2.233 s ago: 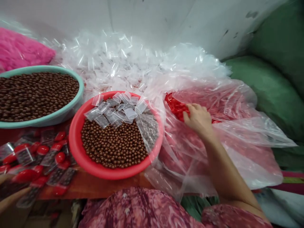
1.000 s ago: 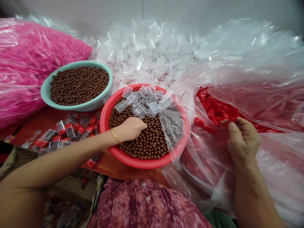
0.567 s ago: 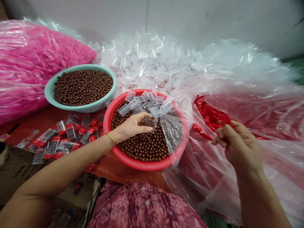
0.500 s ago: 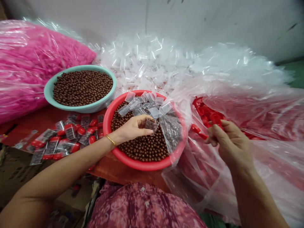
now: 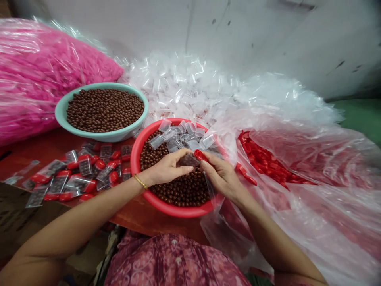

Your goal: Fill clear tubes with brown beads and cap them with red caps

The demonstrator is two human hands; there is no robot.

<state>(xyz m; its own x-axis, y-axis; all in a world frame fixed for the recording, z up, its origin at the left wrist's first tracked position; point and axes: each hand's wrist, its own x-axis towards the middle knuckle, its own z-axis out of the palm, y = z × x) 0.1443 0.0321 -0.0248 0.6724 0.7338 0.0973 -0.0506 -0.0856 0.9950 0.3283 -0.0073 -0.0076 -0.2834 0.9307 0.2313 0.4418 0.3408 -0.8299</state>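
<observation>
My left hand (image 5: 171, 166) is closed around a small clear plastic container (image 5: 189, 160) with dark balls inside, above the red basin (image 5: 174, 210). Pinched in my right hand (image 5: 219, 171) is a red cap (image 5: 200, 155), right beside the container's end. Fingers partly hide both pieces, and I cannot tell whether they touch. Below the hands the basin holds brown round candies (image 5: 181, 194). Several empty clear containers (image 5: 184, 133) lie on top of them at the back.
A light-blue basin (image 5: 101, 137) of brown balls stands at the back left. Capped, filled containers (image 5: 85, 167) lie left of the red basin. A plastic bag holds red caps (image 5: 264, 159) at right. Behind are clear containers (image 5: 184, 87) and a pink bag (image 5: 59, 75).
My right hand has moved left from the bag of red caps to the container, bringing a red cap. My left hand stays over the red basin with the container.
</observation>
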